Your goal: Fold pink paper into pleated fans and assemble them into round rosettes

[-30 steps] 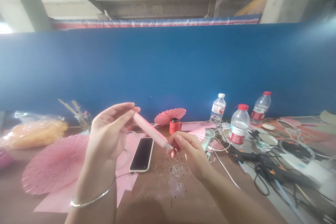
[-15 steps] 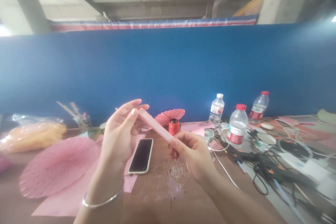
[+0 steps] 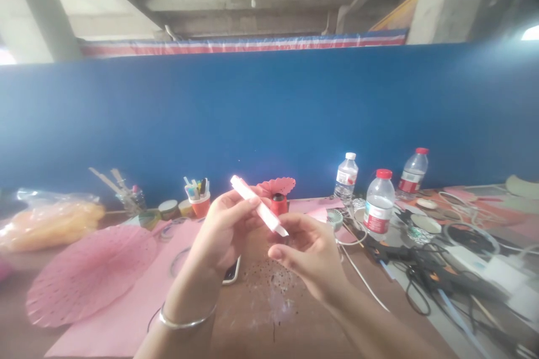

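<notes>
A narrow folded strip of pale pink paper (image 3: 260, 207) slants over the middle of the table, its upper end pointing left. My left hand (image 3: 225, 224) is closed on it, thumb pressed on the near face; the other fingers are partly hidden behind it. Beside the strip's lower end is my right hand (image 3: 309, 255), thumb and fingers apart; whether a fingertip touches the paper I cannot tell. Behind the strip stands a red spool (image 3: 278, 203) with a pink scalloped paper fan (image 3: 280, 185) at its back. A phone (image 3: 232, 273) lies mostly hidden beneath my left hand.
A round pink pleated paper piece (image 3: 90, 275) rests on pink sheets (image 3: 113, 328) at left. A cup of pens (image 3: 197, 202) and a plastic bag (image 3: 54, 219) stand farther back. Bottles (image 3: 379, 205), a small fan (image 3: 334, 219) and tangled cables (image 3: 438, 269) crowd the right.
My left hand has moved right and closed on the paper strip. My right hand's thumb has come away from the strip's lower end. The strip has turned and shifted slightly right.
</notes>
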The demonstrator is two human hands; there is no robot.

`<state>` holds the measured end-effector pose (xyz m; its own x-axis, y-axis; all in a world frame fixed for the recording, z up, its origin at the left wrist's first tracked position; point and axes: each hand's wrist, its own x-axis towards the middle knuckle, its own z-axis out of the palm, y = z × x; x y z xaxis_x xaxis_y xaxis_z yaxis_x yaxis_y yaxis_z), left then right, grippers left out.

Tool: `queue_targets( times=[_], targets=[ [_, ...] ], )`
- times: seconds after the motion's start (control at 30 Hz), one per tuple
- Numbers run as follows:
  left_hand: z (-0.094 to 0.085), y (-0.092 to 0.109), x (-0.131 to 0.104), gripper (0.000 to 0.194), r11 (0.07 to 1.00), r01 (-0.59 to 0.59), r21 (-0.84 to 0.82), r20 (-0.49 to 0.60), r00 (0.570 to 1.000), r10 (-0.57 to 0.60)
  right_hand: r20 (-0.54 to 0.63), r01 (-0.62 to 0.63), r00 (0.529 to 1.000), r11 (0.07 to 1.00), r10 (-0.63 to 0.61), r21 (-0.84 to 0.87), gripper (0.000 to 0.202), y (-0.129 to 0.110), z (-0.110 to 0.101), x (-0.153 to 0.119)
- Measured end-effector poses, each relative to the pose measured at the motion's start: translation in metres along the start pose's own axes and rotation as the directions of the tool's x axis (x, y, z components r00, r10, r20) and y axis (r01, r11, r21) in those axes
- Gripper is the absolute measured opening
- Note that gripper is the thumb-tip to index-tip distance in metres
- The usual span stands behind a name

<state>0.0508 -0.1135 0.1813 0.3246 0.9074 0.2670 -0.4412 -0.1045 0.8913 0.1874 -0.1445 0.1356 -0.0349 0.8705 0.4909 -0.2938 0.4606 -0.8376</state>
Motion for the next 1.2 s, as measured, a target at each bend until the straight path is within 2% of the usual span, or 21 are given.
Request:
queue_targets(
  times=[0.23, 0.43, 0.57, 0.67, 0.8, 1.0, 1.2],
  targets=[
    [-0.001, -0.004, 0.003, 0.013, 1.0, 0.021, -0.016, -0.006, 1.0, -0.021, -0.027, 0.03, 0.999, 0.996, -0.033, -0.085, 0.009, -0.003, -0.001, 0.0],
    [-0.001, -0.004, 0.002, 0.013, 1.0, 0.005, 0.01, -0.006, 1.0, -0.005, -0.033, 0.007, 0.999, 1.0, -0.007, -0.009, 0.008, -0.004, 0.0, 0.001],
    [0.006, -0.001, 0.0, 0.013, 0.987, -0.107, 0.119, -0.075, 0.99, 0.117, -0.044, -0.018, 0.999, 0.999, 0.019, 0.032, 0.009, -0.004, -0.001, 0.005],
    [0.015, 0.001, -0.004, 0.015, 0.947, -0.196, 0.255, -0.164, 0.956, 0.242, -0.026, -0.027, 0.999, 0.999, 0.028, 0.031, 0.01, -0.003, -0.002, 0.008],
    [0.024, 0.003, -0.008, 0.012, 0.901, -0.197, 0.387, -0.179, 0.942, 0.283, 0.006, -0.091, 0.996, 0.994, 0.091, -0.053, 0.016, -0.002, -0.003, 0.01],
    [0.013, -0.001, -0.008, 0.012, 0.88, -0.171, 0.443, -0.215, 0.933, 0.289, -0.018, -0.107, 0.994, 0.975, 0.105, -0.195, 0.024, -0.002, -0.004, 0.011],
    [0.0, -0.007, -0.004, 0.022, 0.934, -0.151, 0.325, -0.212, 0.95, 0.228, 0.032, -0.068, 0.996, 0.97, 0.078, -0.235, 0.02, 0.002, -0.006, 0.009]
  ],
)
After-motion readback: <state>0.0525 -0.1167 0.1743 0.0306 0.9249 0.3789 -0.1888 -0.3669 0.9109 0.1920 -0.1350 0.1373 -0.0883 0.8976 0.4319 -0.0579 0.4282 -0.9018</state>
